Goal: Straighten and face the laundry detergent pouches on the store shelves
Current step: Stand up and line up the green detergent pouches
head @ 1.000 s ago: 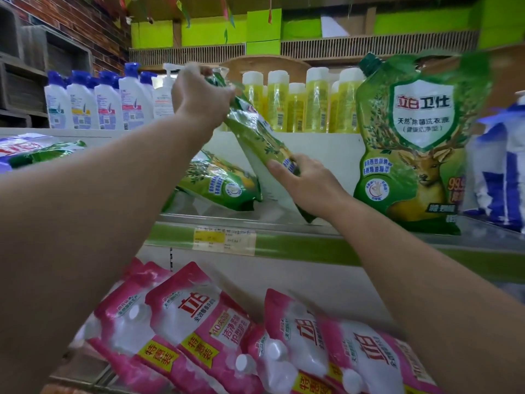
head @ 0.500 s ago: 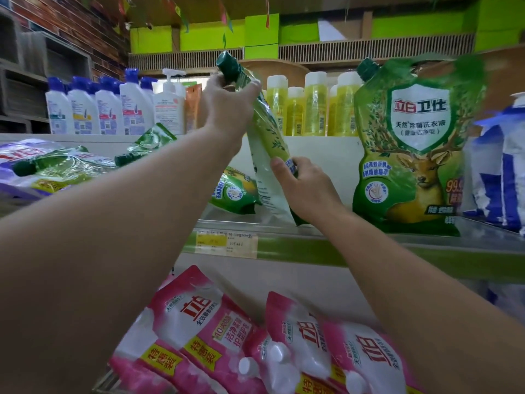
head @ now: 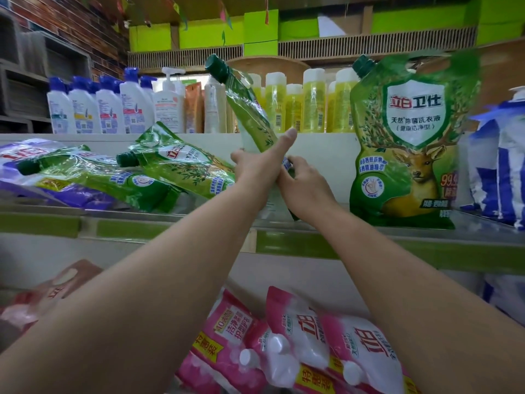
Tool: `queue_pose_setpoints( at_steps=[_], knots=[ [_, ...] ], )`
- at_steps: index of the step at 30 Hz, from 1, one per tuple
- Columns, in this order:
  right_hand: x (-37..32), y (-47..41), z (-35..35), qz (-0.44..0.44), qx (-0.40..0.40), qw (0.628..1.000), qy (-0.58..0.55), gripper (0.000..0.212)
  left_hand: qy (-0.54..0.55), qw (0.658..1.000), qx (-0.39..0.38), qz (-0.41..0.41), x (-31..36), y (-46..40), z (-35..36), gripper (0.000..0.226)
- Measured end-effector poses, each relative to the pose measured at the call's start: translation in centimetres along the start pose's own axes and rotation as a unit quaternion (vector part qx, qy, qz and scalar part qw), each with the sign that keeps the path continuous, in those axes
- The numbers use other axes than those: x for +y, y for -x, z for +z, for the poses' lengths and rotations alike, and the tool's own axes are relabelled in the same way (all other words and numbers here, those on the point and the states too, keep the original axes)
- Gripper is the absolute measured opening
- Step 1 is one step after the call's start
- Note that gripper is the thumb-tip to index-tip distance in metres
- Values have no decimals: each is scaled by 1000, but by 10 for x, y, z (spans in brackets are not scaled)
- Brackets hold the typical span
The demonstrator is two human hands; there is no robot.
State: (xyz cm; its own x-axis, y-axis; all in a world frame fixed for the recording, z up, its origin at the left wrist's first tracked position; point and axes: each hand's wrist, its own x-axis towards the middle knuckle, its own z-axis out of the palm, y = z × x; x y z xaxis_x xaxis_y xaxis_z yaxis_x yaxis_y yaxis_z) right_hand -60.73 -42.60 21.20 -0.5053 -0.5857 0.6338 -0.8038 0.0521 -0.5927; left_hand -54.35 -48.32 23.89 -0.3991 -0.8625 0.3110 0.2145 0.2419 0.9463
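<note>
- Step in hand: standing up one green plastic detergent pouch with a dark green screw cap (head: 252, 115) at the centre of the frame; it is seen edge-on and leans, cap toward upper left, base on the green-edged metal shelf (head: 369, 243)
- Left hand (head: 257, 169) grasps the pouch's lower body, thumb extended up along its near edge; the fingers behind are hidden
- Right hand (head: 305, 183) grips the lower right edge of the same pouch, fingers curled onto it
- Judgement: the next move calls for turning the pouch so its printed front faces out, then setting it upright just beside the standing green deer-print pouch (head: 409, 137) at right — already faced
- Left of centre, two flat green pouches (head: 181, 169) lie on their sides and remain to be stood up; a purple pouch (head: 71, 194) lies beneath them
- Lower shelf, bottom of frame: pink and white pouches (head: 306, 336) slumped and overlapping, not faced
- Upper shelf holds white bottles with blue caps (head: 96, 106) at left, yellow bottles with white caps (head: 312, 100) at centre — all upright
</note>
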Motion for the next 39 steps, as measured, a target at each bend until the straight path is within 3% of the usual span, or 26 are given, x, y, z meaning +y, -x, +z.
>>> queue_pose_setpoints(
  at_steps=[4,13,18,23,32,39],
  knots=[
    [1,3,-4,-6,-3,999,-46,40,62,998,-28,-17,-2,0,-3,96],
    [3,0,-9,13,23,998,-63,41,33,999,-12,-21,-7,-12,-12,59],
    [9,-6,-15,28,31,998,-41,54,64,995,-62,-42,-11,-29,-35,33],
    [18,-16,-19,44,35,998,-38,70,52,988,-134,-63,-13,-43,-59,52],
    [27,-46,-16,109,30,986,-119,93,19,960,-275,-45,-2,-55,-73,30],
    [27,-51,-11,149,-23,971,-185,102,-5,941,-338,-26,3,-58,-73,34]
  ],
)
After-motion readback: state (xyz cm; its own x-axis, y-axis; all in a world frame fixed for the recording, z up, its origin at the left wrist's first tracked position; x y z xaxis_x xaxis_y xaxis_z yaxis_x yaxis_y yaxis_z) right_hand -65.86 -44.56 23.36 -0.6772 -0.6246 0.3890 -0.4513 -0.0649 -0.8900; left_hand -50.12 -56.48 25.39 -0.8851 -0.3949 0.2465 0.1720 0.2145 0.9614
